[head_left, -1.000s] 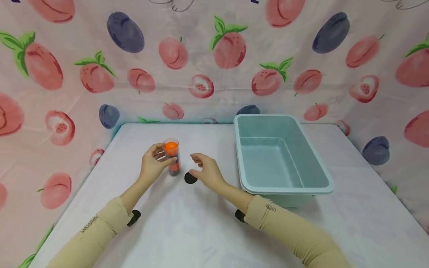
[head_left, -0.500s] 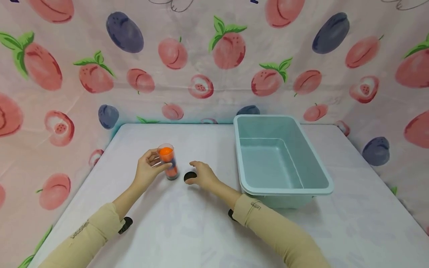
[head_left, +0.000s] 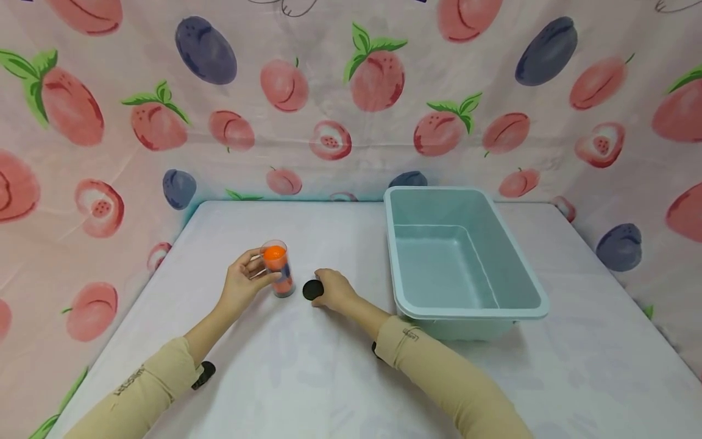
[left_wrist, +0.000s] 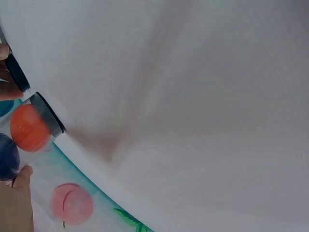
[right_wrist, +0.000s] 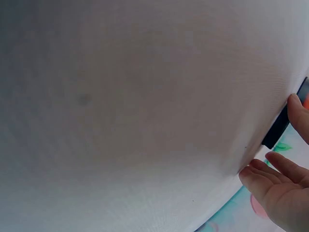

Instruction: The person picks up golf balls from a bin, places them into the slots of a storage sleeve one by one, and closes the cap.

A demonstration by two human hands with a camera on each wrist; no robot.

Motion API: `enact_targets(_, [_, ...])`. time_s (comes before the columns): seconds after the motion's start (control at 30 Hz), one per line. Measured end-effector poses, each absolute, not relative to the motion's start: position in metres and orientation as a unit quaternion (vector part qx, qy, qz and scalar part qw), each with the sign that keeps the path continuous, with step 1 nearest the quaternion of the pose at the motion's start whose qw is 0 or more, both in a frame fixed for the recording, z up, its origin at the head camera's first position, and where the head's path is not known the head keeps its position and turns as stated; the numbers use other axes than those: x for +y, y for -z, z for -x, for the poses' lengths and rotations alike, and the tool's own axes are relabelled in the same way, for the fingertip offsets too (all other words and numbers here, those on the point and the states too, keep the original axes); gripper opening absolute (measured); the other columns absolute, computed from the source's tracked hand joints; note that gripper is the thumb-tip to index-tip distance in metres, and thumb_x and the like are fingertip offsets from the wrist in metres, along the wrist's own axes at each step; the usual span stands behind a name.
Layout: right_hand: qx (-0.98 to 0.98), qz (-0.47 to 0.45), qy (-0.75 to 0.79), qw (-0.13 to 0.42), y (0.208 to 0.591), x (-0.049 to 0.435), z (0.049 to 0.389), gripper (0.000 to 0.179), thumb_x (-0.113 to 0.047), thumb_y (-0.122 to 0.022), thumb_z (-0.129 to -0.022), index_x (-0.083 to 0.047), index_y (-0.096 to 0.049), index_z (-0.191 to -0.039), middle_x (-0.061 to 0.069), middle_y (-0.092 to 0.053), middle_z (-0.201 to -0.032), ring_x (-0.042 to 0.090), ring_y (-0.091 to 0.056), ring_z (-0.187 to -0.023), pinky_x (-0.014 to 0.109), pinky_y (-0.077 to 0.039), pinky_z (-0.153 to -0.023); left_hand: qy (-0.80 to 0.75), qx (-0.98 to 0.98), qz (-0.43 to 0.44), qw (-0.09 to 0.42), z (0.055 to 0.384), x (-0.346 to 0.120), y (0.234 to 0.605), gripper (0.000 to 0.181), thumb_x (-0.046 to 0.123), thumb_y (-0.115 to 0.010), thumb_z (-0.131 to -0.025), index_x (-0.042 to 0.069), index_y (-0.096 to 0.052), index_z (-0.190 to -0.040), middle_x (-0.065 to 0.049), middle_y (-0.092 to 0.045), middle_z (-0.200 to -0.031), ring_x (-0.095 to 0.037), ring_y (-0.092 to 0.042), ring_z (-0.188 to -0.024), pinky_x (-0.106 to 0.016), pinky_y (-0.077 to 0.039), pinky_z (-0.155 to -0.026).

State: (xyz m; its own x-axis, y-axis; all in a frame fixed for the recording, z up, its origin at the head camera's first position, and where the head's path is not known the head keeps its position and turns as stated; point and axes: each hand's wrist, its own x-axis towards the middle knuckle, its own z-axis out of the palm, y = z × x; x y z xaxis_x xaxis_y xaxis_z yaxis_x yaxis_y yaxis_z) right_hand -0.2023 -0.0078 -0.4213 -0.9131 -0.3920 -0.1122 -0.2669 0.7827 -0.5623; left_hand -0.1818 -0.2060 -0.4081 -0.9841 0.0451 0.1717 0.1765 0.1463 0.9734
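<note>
My left hand (head_left: 241, 280) holds a clear cylindrical container (head_left: 281, 285), thumb on the near side and fingers behind it. An orange ball (head_left: 275, 253) shows at its uncovered top, with a dark blue ball (left_wrist: 7, 157) and another orange ball (left_wrist: 30, 126) below. Its dark base is at the tabletop. Just to the right, a round black lid (head_left: 313, 289) lies on the table. My right hand (head_left: 336, 291) reaches around that lid with thumb and fingers spread; in the right wrist view the thumb overlaps the lid (right_wrist: 277, 126) and the fingers lie slightly below it.
A pale blue-green plastic tub (head_left: 466, 313) stands right of the hands, its rim above the right forearm. White cloth covers the table (head_left: 307, 378). A fruit-print curtain (head_left: 230, 91) hangs along the back and sides.
The container has come slightly nearer in my left hand and stands lower. My right hand has lowered toward the table, its thumb and fingers coming around the black lid.
</note>
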Motion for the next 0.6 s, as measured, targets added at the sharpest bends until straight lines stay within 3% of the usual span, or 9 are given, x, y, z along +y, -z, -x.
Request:
enact_targets(0.3, [0.935,0.190,0.285,0.088,0.4232,-0.0100,0.2030,0.045,-0.011,-0.078,-0.076,0.002,-0.062,-0.116,0.014,-0.063,-0.121,0.027,-0.058,-0.114,0.038,-0.047,-0.098,0.642,-0.762,0.069,0.037,0.1839,-0.2101,0.4115,0.056,-0.003,-0.068,-0.082,-0.008,-0.044,-0.132,0.026,-0.065,-0.103,0.010,-0.060,-0.092,-0.009,-0.050,-0.084])
enact_targets(0.43, [0.935,0.189,0.287,0.090,0.4229,-0.0099,0.2036,0.044,-0.012,-0.078,-0.076,0.002,-0.062,-0.114,0.014,-0.064,-0.120,0.027,-0.059,-0.113,0.038,-0.047,-0.098,0.620,-0.781,0.068,0.042,0.1858,-0.2111,0.4143,0.055,0.000,-0.069,-0.082,-0.008,-0.047,-0.132,-0.004,-0.065,-0.122,0.012,-0.059,-0.092,-0.008,-0.048,-0.084])
enact_targets(0.5, [0.935,0.189,0.288,0.089,0.4222,-0.0095,0.2039,0.045,-0.012,-0.078,-0.076,0.002,-0.062,-0.115,0.014,-0.064,-0.120,0.027,-0.058,-0.114,0.038,-0.047,-0.099,0.612,-0.787,0.064,0.037,0.1871,-0.2110,0.4147,0.054,0.000,-0.068,-0.083,-0.008,-0.047,-0.132,-0.021,-0.055,-0.131,0.013,-0.058,-0.092,-0.008,-0.048,-0.085])
enact_targets(0.6, [0.934,0.189,0.292,0.083,0.4201,-0.0089,0.2043,0.046,-0.014,-0.079,-0.076,0.002,-0.061,-0.116,0.015,-0.064,-0.120,0.028,-0.059,-0.114,0.039,-0.048,-0.098,0.606,-0.793,0.058,0.032,0.1891,-0.2102,0.4145,0.054,0.000,-0.067,-0.084,-0.008,-0.046,-0.132,-0.027,-0.050,-0.133,0.012,-0.057,-0.092,-0.008,-0.048,-0.084])
